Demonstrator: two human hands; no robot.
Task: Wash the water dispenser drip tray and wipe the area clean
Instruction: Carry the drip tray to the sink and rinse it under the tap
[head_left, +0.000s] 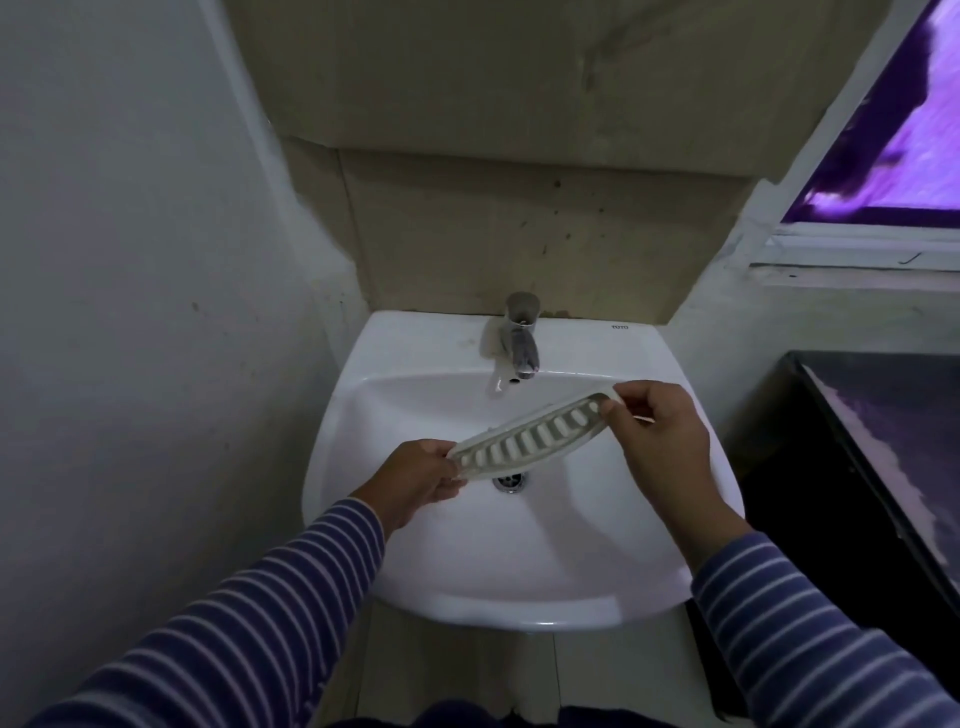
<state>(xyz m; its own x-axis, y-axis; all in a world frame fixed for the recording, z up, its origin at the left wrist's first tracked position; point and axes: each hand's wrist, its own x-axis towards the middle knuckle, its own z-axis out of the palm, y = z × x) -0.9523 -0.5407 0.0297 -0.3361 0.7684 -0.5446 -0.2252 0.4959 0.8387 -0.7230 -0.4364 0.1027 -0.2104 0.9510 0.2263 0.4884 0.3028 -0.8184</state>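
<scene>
Striped sleeves (291, 587) come in from the bottom, and the drip tray (535, 441), a slotted white grille, hangs over the middle of the sink (441, 566), just above the drain (508, 480). Left hand (415, 480) is pinched on its near end, right hand (660, 441) on the far end by the faucet (521, 343). No water seems to be running, so I'd say washing has barely begun and wiping is still ahead. Dim light; can't tell if the tray's wet. Dispenser isn't in view.

basin (519, 545) open below | faucet (521, 343) blocks rear | wall (130, 260) left | dark cabinet (857, 467) right
</scene>
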